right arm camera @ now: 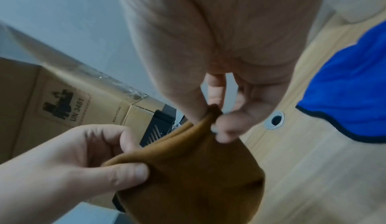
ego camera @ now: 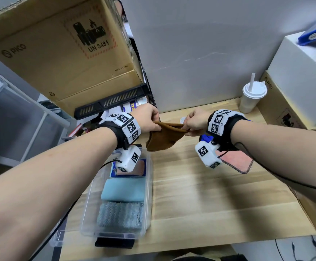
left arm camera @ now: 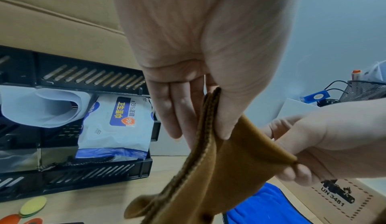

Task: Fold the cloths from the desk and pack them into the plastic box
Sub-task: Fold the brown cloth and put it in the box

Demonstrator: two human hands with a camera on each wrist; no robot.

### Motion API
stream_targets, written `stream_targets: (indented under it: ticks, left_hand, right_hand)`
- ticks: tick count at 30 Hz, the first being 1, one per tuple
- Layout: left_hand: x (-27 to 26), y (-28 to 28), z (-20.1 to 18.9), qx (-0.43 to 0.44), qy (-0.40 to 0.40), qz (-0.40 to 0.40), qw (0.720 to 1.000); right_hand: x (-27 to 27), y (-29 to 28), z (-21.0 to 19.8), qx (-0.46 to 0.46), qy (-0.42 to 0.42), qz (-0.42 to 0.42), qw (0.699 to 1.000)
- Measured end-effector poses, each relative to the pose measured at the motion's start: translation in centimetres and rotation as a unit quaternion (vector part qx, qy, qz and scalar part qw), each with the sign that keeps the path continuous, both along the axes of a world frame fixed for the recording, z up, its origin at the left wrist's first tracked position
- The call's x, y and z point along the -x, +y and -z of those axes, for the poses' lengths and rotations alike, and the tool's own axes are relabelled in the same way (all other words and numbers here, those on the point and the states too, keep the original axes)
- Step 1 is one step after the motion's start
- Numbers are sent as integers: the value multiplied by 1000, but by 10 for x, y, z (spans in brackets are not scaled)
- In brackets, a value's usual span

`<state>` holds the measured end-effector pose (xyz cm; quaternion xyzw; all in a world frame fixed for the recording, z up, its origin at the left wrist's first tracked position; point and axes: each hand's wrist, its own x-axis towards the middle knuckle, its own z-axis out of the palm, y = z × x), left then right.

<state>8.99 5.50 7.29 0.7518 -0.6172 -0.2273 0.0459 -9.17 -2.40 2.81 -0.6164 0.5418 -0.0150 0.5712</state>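
Note:
A brown cloth hangs folded in the air above the wooden desk, stretched between both hands. My left hand pinches its left top corner between thumb and fingers. My right hand pinches the right top corner. The clear plastic box stands below my left wrist, near the desk's left edge. It holds a folded light blue cloth, a grey cloth and a blue-edged pink one. A pink cloth lies on the desk under my right wrist, and a blue cloth lies nearby.
Stacked cardboard boxes and a black tray with a wet-wipe pack stand at the back left. A white lidded cup with a straw and more boxes are at the right. A grey wall runs behind.

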Motion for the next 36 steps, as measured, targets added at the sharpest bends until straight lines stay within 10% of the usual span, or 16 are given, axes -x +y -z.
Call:
stream_targets:
  ticks: [11,24,36]
  left_hand:
    - [5,1,1,-19,-9,12,1000]
    - [10,3,29,12,-58,-44,997]
    - [62,44,123,-209,-36,102,972]
  right_hand:
    - [5,7,1,22,-15,-58,998]
    - [2,-5,9,26,-86,145,985]
    - [54,42,86,4,113,-102,988]
